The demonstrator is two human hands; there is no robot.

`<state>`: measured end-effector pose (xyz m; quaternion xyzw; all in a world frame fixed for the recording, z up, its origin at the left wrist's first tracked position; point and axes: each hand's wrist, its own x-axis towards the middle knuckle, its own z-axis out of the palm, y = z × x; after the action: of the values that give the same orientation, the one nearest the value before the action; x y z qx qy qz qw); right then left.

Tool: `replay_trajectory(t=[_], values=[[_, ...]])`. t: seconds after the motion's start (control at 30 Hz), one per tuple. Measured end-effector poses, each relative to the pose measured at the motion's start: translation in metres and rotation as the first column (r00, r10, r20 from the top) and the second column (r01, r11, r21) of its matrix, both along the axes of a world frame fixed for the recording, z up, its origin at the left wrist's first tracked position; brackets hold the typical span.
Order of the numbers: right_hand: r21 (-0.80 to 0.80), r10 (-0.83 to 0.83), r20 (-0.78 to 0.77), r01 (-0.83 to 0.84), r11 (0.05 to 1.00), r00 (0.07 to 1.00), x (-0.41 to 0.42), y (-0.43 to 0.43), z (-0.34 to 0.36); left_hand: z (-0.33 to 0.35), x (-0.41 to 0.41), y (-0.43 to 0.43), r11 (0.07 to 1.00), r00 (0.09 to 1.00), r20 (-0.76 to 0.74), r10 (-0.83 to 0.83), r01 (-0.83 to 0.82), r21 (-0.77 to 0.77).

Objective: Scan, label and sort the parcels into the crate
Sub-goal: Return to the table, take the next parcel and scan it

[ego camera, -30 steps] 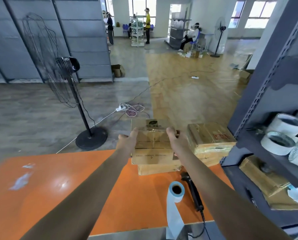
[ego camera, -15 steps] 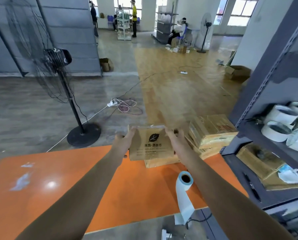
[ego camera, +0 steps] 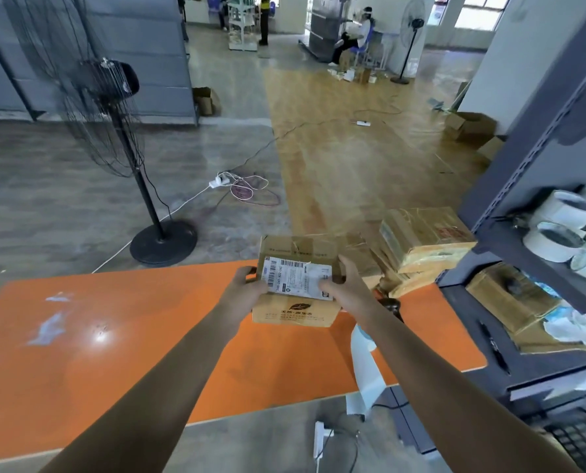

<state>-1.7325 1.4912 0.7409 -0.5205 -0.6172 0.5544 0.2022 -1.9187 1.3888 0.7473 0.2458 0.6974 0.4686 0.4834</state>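
While both the left hand [ego camera: 242,291] and right hand [ego camera: 347,285] are gripping the labelled parcel [ego camera: 296,285] by its edges above the orange table [ego camera: 114,353], a fingertip-only hold is risking a slip onto it.

Bare orange table [ego camera: 121,353] leftward

The scene is bright with even daylight. It comes from the windows [ego camera: 472,11] at the far top right, which are blown out to white. The orange bench [ego camera: 114,336] shows a small glare spot and a soft sheen at its left. Shadows are weak and diffuse; the shelf [ego camera: 540,199] interior at the right is dimmer. The wide lens bends straight lines near the edges, so the shelf post leans. The far room is soft, and fine print on the label [ego camera: 296,278] is blurred.
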Motion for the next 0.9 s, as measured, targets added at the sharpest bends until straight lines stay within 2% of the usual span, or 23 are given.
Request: replay_trajectory(t=[0.2, 0.27, 0.4, 0.53, 0.67, 0.83, 0.9], values=[[-0.005, -0.023, 0.054, 0.023, 1.000, 0.998, -0.002, -0.008, -0.022, -0.020, -0.001, -0.020, 0.996, 0.999, 0.016, -0.029, 0.030, -0.086], [0.018, -0.012, 0.116, 0.009, 1.000, 0.993, 0.000, -0.010, -0.026, -0.028, -0.003, -0.026, 0.993, 1.000, 0.011, -0.023, 0.024, -0.112], [0.061, 0.045, 0.158, -0.056, 0.997, 0.986, 0.000, -0.014, -0.035, -0.035, -0.009, -0.033, 0.989, 0.997, 0.014, 0.070, -0.067, -0.128], [-0.037, 0.217, 0.269, -0.215, 0.976, 0.938, -0.005, -0.020, -0.041, -0.042, -0.019, -0.035, 0.982, 0.987, -0.042, 0.152, -0.156, -0.108], [-0.085, 0.210, 0.285, -0.194, 0.977, 0.935, -0.015, -0.025, -0.049, -0.055, -0.020, -0.041, 0.979, 0.979, -0.118, 0.165, -0.177, -0.101], [-0.088, 0.297, 0.390, -0.286, 0.954, 0.872, -0.024, -0.044, -0.064, -0.070, -0.006, -0.042, 0.957, 0.945, -0.200, 0.259, -0.279, -0.079], [-0.098, 0.318, 0.439, -0.307, 0.947, 0.840, -0.025, -0.049, -0.072, -0.077, 0.001, -0.040, 0.967, 0.960, -0.133, 0.245, -0.253, -0.042]])
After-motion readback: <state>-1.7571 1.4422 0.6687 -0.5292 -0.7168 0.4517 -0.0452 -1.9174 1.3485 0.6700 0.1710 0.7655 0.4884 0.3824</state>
